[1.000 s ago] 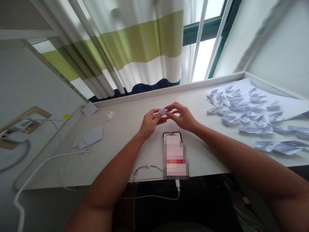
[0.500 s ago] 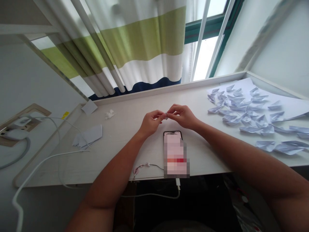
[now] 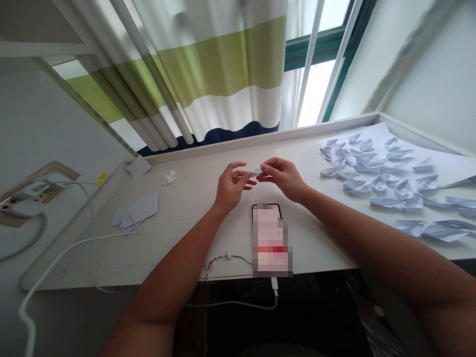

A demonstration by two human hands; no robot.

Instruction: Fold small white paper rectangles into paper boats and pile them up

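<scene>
Above the middle of the pale desk [image 3: 178, 223], my two hands meet over a small folded white paper piece [image 3: 256, 172]. My right hand [image 3: 284, 177] pinches one end of it with thumb and fingertips. My left hand [image 3: 229, 185] touches the other end, its index finger lifted and its other fingers loosely curled. A phone [image 3: 270, 238] with a lit screen lies flat on the desk just below both hands.
Several folded white paper boats [image 3: 375, 173] lie scattered on white sheets at the right. A stack of cut paper [image 3: 137, 211], a paper square [image 3: 138, 167] and a crumpled scrap [image 3: 169, 177] lie at the left. White cables [image 3: 74, 243] run across the left edge. A striped curtain [image 3: 208, 74] hangs behind.
The folded paper has risen slightly and shows more between the hands. My left hand has loosened, its index finger lifting away.
</scene>
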